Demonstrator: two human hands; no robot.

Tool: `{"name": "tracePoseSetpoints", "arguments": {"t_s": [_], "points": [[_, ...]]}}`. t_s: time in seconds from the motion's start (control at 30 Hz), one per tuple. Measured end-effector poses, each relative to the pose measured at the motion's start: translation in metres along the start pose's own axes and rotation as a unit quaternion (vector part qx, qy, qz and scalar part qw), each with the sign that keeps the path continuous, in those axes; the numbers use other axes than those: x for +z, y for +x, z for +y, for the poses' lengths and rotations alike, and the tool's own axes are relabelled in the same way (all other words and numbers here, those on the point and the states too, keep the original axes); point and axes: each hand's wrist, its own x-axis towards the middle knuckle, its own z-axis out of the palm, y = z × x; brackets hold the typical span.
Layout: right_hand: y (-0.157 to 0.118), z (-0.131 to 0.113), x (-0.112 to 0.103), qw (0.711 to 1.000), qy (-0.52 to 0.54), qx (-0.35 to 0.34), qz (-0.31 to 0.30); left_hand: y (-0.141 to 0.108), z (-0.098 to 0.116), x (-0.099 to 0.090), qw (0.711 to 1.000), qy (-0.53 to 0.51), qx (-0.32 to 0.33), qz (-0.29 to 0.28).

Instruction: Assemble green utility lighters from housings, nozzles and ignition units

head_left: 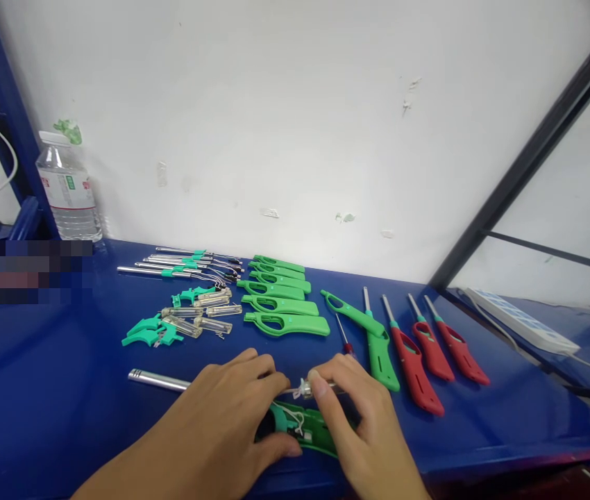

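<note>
In front of me lies an open green lighter shell, with a teal trigger and thin white wires inside. A silver lighter tube sticks out to the left from under my left hand. That hand's fingers are closed round the shell, the thumb pressing near the trigger. Just above the shell, my right hand pinches a clear fuel tank by its valve end, between thumb and index finger. My right fingers cover most of the tank.
Green shell halves, silver tubes with wires, clear tanks and teal triggers lie behind. A screwdriver, green lighter and red lighters sit rightward. A bottle and power strip flank them.
</note>
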Motion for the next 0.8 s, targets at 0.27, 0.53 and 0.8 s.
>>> {"name": "tracePoseSetpoints", "arguments": {"t_s": [0.27, 0.53, 0.8], "points": [[-0.0010, 0.0038, 0.0034, 0.998, -0.059, 0.000, 0.026, 0.0020, -0.0030, -0.0019, 1.000, 0.017, 0.014, 0.014], [-0.0051, 0.0075, 0.0045, 0.997, -0.076, 0.012, 0.023, 0.0011, -0.0043, -0.0010, 1.000, 0.026, 0.011, 0.014], [-0.0038, 0.0045, 0.0039, 0.998, -0.038, 0.040, 0.030, 0.0040, -0.0030, -0.0002, 0.996, 0.008, 0.034, 0.082]]}}
